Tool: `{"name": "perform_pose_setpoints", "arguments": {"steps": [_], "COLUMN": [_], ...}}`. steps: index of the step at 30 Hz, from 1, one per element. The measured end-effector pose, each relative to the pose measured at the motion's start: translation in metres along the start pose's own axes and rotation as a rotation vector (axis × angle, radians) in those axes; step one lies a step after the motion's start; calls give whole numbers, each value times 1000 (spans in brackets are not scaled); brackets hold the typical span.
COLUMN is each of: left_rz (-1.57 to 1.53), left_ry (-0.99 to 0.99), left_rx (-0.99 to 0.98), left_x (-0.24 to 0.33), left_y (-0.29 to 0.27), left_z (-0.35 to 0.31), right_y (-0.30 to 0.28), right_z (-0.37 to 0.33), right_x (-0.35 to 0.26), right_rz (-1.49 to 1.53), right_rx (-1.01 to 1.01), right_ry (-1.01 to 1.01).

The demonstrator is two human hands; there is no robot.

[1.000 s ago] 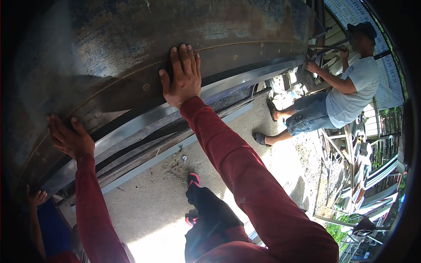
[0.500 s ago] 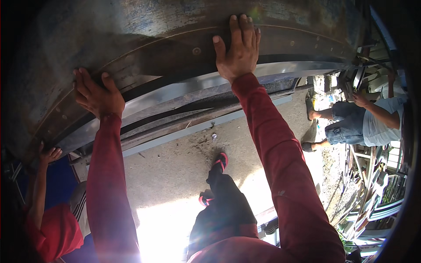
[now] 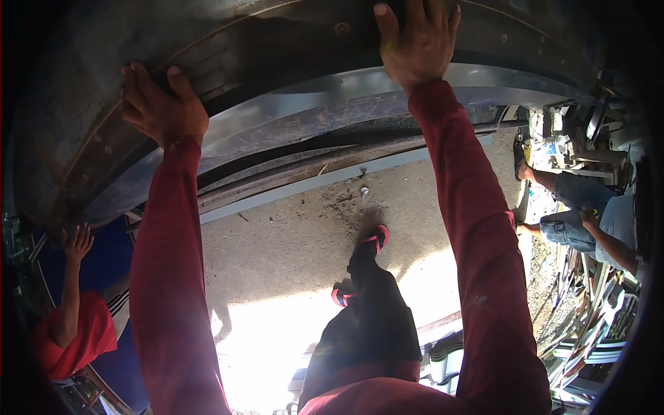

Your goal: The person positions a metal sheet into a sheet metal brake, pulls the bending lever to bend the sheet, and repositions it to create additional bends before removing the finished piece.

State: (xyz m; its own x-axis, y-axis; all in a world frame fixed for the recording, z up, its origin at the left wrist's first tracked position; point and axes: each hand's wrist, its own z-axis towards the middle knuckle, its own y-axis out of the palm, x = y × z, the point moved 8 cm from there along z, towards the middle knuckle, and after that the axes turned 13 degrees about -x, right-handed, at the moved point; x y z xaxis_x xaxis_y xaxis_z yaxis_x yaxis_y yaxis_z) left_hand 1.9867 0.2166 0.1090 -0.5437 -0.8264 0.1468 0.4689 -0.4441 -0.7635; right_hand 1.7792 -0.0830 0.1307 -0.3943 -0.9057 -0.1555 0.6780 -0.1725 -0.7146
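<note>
My left hand (image 3: 162, 107) lies on a large dark metal panel (image 3: 277, 59), its fingers stretched out and the thumb apart. Farther right, my right hand (image 3: 418, 45) presses on the same panel with fingers spread; its fingertips run up to the picture's top edge. Worn patches and small round rivet-like marks show on the panel. Below its lower edge runs a shiny grey metal strip (image 3: 304, 104). Both my arms are reached out in red sleeves, and neither hand holds anything.
At the left, a co-worker's hand (image 3: 79, 240) is raised to the panel's end. Another person in denim shorts (image 3: 570, 228) is at the right. A pale metal bar (image 3: 304, 183) borders the concrete floor (image 3: 283, 256). Piled metal strips (image 3: 595, 332) lie at lower right.
Both my hands sit higher in the picture, the right one also farther right, still flat on the panel. The co-worker's fingers at left now point up. The person at right has lowered an arm.
</note>
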Motion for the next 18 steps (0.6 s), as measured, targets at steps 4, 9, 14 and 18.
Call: {"name": "perform_pose_setpoints", "arguments": {"steps": [4,9,14,18], "left_rz": [32,27,158,396], "left_ry": [49,114,374,615], "left_rx": [15,2,94,99], "left_x": [-16,-6,-22,-28], "left_y": [-9,7,17,10], "left_z": [-3,-5,-4,-3], "right_y": [-13,171,372,400], "right_z": [-103,-303,-415,-429], "right_x": [-41,-43,54,19], "right_rz": [377,473,233,80], "right_rx": [201,-779,-1257,-1402], "right_ry": [-168,-318,174,222]}}
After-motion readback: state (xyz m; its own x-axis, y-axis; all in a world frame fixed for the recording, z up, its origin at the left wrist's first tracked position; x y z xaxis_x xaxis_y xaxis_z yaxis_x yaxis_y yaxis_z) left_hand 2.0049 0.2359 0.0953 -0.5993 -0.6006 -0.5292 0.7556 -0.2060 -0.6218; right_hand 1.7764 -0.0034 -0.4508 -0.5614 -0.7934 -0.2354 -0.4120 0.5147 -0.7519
